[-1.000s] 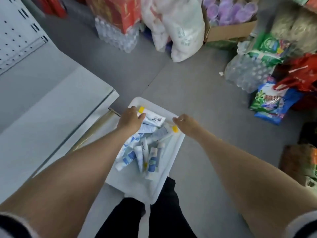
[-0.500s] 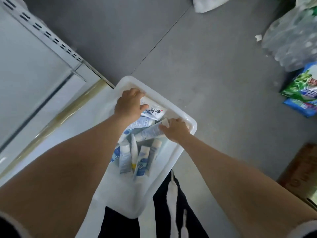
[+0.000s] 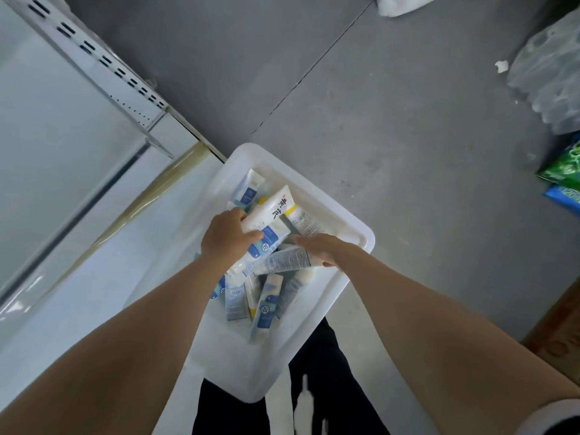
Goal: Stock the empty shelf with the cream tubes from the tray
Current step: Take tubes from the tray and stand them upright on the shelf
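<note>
Left hand [image 3: 229,243] has its fingers wrapped round a white tube [image 3: 276,211] with black lettering, and it looks like a blue-labelled one is bunched in with it. Right hand [image 3: 323,252] is curled round a grey tube [image 3: 284,263] lying crosswise mid-tray [image 3: 361,243]. Loose tubes [image 3: 263,306] are heaped toward the tray's near end, and the shelf [image 3: 62,296] sits just left of the tray. My take: lift straight up so nothing snags the pile, and don't squeeze the soft bodies.
</note>
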Motion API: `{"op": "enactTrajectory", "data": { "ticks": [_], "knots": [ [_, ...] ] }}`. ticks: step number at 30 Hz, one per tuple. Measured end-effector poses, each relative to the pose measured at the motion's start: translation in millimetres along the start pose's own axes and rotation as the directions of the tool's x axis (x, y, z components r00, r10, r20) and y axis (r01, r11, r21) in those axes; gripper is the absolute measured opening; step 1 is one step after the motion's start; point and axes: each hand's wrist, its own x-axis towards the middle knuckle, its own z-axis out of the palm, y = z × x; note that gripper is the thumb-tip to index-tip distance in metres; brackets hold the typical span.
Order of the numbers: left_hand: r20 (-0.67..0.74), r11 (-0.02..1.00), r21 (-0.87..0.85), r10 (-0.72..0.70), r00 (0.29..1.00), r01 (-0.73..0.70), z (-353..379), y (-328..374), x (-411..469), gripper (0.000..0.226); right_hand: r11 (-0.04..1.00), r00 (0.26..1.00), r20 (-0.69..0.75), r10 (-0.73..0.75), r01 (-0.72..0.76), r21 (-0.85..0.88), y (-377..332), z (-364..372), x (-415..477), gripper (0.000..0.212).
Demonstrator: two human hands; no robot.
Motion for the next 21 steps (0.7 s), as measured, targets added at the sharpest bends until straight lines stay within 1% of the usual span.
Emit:
{"op": "enactTrajectory", "data": {
  "ticks": [3, 6, 8, 10, 12, 15, 16, 19, 21],
  "knots": [
    [0.014, 0.992, -0.075, -0.097, 0.995, 0.097, -1, -4, -10, 0.044, 0.999, 0.999, 0.005, 0.037, -0.037, 0.023, 0, 3, 0, 0.075],
    [0.020, 0.972, -0.154, -0.176, 0.984, 0.177, -1, -15, -19, 0.044, 0.997, 0.997, 0.000, 0.077, -0.077, -0.024, -1, 15, 0, 0.072],
    [0.030, 0.957, -0.212, -0.196, 0.980, 0.198, -3, -24, -26, 0.042, 0.995, 0.997, -0.027, 0.072, -0.074, -0.061, -3, 21, -2, 0.068],
    [0.046, 0.952, -0.228, -0.200, 0.979, 0.205, -5, -29, -35, 0.040, 0.995, 0.997, -0.044, 0.064, -0.067, -0.069, -3, 25, -5, 0.063],
    [0.059, 0.948, -0.233, -0.211, 0.976, 0.219, -4, -37, -47, 0.039, 0.996, 0.997, 0.000, 0.081, -0.081, 0.031, -1, 29, -7, 0.057],
    [0.092, 0.930, -0.252, -0.252, 0.963, 0.268, 3, -49, -67, 0.038, 0.948, 0.987, 0.120, 0.105, -0.136, 0.288, 6, 37, -19, 0.040],
    [0.123, 0.915, -0.272, -0.274, 0.954, 0.298, 7, -54, -73, 0.038, 0.938, 0.986, 0.131, 0.099, -0.137, 0.319, 9, 41, -25, 0.034],
    [0.225, 0.850, -0.339, -0.344, 0.912, 0.404, 23, -73, -92, 0.043, 0.947, 0.992, 0.091, 0.083, -0.107, 0.302, 19, 60, -37, 0.018],
    [0.315, 0.747, -0.442, -0.389, 0.866, 0.496, 32, -86, -105, 0.049, 0.934, 0.993, 0.070, 0.097, -0.115, 0.339, 22, 75, -46, 0.009]
  ]
}}
